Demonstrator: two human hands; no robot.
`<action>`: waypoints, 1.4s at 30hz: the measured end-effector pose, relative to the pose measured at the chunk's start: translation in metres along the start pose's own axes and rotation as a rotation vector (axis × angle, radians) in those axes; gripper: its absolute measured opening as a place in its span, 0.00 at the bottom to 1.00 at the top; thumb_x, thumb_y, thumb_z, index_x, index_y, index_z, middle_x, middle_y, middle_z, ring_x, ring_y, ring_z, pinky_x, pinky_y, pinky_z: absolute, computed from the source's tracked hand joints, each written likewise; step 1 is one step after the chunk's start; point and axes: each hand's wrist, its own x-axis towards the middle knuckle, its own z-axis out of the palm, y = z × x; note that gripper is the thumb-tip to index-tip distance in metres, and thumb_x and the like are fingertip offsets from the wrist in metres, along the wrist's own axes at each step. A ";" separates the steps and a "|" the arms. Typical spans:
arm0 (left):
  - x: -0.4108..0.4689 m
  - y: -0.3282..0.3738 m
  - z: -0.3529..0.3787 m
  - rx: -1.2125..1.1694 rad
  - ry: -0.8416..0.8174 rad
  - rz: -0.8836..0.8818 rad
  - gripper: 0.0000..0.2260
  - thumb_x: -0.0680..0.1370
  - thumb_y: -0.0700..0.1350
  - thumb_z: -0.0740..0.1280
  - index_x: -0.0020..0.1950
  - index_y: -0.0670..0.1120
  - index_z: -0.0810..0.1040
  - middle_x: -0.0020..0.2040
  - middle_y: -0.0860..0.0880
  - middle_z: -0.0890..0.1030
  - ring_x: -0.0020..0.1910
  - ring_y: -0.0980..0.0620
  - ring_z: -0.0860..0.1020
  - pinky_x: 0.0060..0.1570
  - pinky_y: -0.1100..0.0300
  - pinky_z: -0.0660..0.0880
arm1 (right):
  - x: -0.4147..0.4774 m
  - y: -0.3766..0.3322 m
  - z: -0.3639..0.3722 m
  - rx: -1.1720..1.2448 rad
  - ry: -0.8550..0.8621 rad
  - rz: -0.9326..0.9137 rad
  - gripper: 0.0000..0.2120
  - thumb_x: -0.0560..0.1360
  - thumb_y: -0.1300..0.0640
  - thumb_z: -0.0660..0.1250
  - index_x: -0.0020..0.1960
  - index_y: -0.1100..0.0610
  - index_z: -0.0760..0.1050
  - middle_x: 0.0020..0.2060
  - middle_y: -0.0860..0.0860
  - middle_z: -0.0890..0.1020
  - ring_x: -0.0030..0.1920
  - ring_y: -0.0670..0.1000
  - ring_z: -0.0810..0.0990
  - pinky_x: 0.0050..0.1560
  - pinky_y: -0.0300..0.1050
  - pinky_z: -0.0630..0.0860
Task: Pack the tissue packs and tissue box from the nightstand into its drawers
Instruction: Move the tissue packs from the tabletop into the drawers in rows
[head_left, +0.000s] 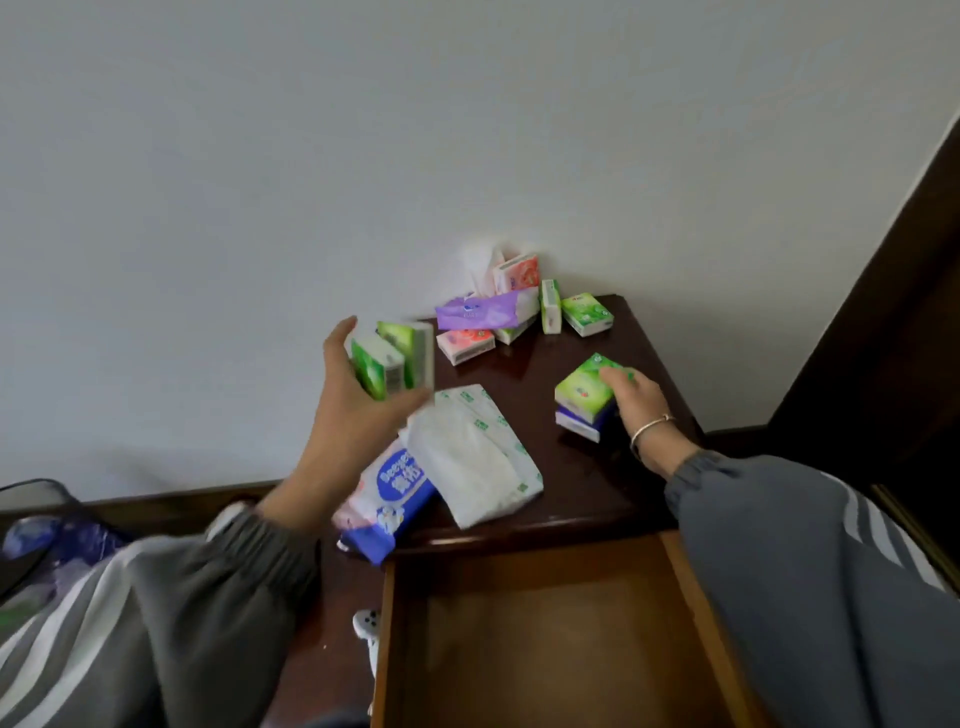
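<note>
Had drawer open below, ready to receive. Clamped left hand round two green packs above nightstand; curled fingers of right hand over stacked green pack on its top, likely gathering several together.

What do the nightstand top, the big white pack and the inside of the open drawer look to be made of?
Nightstand top: dark wood, apparently lacquered, since it gives glossy reflections.
Big white pack: probably soft tissues in thin plastic film, going by its wrinkled, slightly shiny surface.
Drawer inside: lighter brown wood or board with a matte look and no glare.
</note>
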 end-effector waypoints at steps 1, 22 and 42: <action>-0.030 -0.003 -0.001 0.034 -0.064 0.001 0.42 0.67 0.40 0.77 0.70 0.62 0.57 0.51 0.55 0.80 0.43 0.63 0.82 0.40 0.66 0.78 | -0.011 -0.002 -0.006 0.109 -0.004 0.044 0.08 0.75 0.52 0.64 0.48 0.57 0.77 0.43 0.54 0.80 0.45 0.54 0.79 0.44 0.46 0.73; -0.198 -0.136 0.055 0.896 -0.458 -0.476 0.46 0.71 0.69 0.65 0.78 0.51 0.45 0.76 0.44 0.54 0.74 0.39 0.60 0.68 0.46 0.64 | -0.217 0.126 -0.062 -0.527 -0.246 0.096 0.10 0.74 0.48 0.67 0.51 0.52 0.75 0.43 0.47 0.79 0.44 0.47 0.77 0.39 0.40 0.70; -0.186 -0.137 0.018 1.184 -0.743 0.117 0.18 0.79 0.60 0.57 0.59 0.50 0.75 0.59 0.52 0.77 0.61 0.51 0.73 0.65 0.54 0.65 | -0.217 0.132 -0.062 -0.613 -0.272 0.054 0.12 0.74 0.44 0.66 0.52 0.50 0.74 0.43 0.45 0.78 0.43 0.47 0.77 0.37 0.38 0.71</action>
